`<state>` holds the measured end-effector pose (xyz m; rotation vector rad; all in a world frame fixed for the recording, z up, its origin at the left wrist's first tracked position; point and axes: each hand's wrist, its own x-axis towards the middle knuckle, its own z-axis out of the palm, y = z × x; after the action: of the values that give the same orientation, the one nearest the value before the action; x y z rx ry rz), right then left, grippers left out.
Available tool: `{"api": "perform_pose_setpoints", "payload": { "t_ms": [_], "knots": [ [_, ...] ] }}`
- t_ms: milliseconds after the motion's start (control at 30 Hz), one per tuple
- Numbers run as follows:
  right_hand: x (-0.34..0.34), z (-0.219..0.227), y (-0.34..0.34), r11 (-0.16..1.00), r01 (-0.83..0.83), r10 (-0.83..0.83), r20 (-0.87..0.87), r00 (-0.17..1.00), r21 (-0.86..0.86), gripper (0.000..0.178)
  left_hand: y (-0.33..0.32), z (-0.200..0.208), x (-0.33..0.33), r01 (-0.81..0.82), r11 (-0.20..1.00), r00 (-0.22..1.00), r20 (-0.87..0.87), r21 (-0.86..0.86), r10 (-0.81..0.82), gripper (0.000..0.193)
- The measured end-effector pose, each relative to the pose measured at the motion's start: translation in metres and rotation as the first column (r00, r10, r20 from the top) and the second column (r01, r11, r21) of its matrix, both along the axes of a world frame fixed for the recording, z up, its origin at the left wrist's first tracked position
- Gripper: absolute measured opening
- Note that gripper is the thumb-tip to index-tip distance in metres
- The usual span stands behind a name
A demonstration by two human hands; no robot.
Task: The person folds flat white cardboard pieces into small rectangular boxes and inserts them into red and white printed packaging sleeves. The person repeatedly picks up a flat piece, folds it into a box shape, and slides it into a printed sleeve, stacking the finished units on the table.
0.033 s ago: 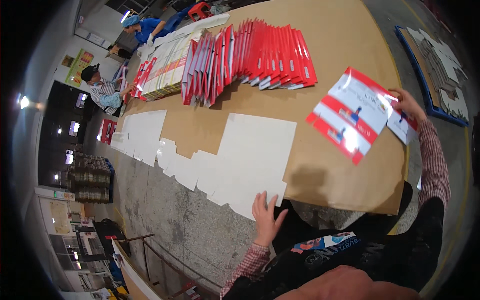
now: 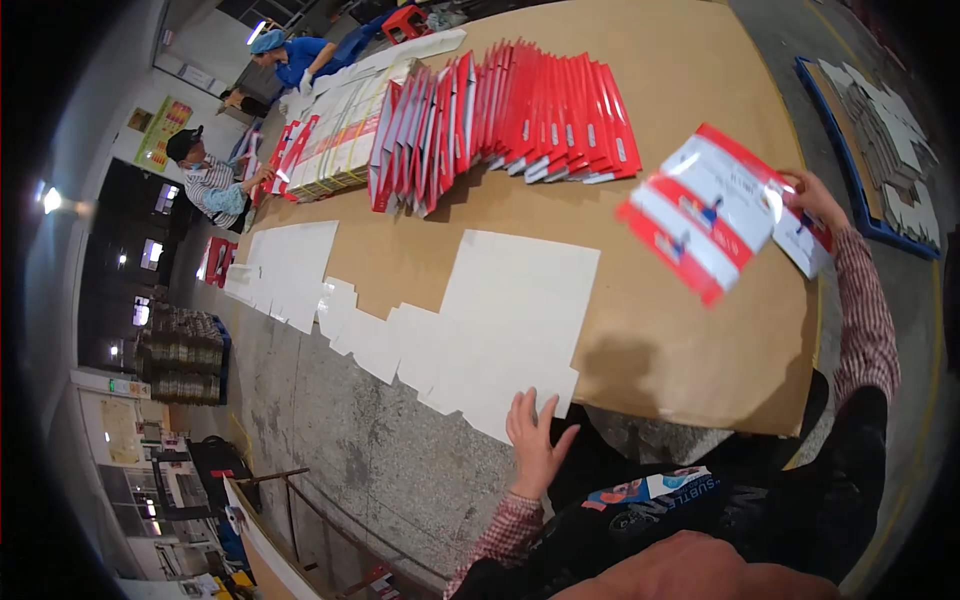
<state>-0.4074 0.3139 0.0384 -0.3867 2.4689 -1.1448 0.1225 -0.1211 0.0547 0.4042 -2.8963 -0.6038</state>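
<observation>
A flat red-and-white printed carton [image 2: 715, 215] is gripped at its right edge by my right hand [image 2: 815, 200], over the right part of the table. Its far side is slightly lifted and a smaller printed flap hangs beside my fingers. My left hand [image 2: 537, 440] has its fingers spread at the near edge of a white die-cut cardboard blank [image 2: 515, 310], fingertips touching or just above it; I cannot tell which. Further left, more white blanks [image 2: 295, 265] lie overlapped along the near edge.
A long leaning row of red folded cartons [image 2: 570, 120] stands across the brown table [image 2: 700, 60]. Strapped white bundles [image 2: 345, 135] sit left of it. Two co-workers [image 2: 210, 180] work at the far left. A blue pallet [image 2: 875, 215] with cardboard stands on the floor at right.
The printed carton in my right hand has risen and tipped slightly, its lower corner now farther from me. My left hand has barely moved.
</observation>
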Motion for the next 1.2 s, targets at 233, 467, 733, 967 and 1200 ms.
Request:
{"api": "perform_pose_setpoints", "payload": {
  "t_ms": [233, 467, 733, 967, 1200],
  "knots": [
    [-0.131, -0.056, -0.235, 0.962, 0.245, -0.273, -0.424, 0.864, -0.121, 0.052, -0.017, 0.005, -0.001, -0.067, 0.995, 0.983, 0.167, -0.074, 0.079, 0.085],
    [-0.134, -0.064, -0.343, 0.832, 0.208, -0.417, -0.331, 0.846, -0.515, 0.075, -0.038, -0.011, -0.011, 0.034, 0.999, 0.975, 0.218, -0.014, -0.030, 0.095],
    [-0.072, -0.031, -0.490, 0.954, 0.064, -0.111, -0.147, 0.983, -0.293, 0.105, -0.043, 0.006, 0.004, 0.111, 0.994, 0.957, 0.271, -0.011, -0.104, 0.083],
    [0.063, -0.001, -0.419, 0.773, -0.312, 0.114, -0.362, 0.925, -0.552, 0.090, -0.090, 0.090, 0.000, 0.272, 0.962, 0.956, 0.127, -0.036, -0.266, 0.024],
    [0.321, 0.093, -0.191, 0.691, -0.711, 0.566, -0.709, 0.421, 0.130, 0.043, 0.047, 0.125, -0.090, 0.597, 0.733, 0.714, -0.201, -0.327, -0.671, 0.020]
  ]
}}
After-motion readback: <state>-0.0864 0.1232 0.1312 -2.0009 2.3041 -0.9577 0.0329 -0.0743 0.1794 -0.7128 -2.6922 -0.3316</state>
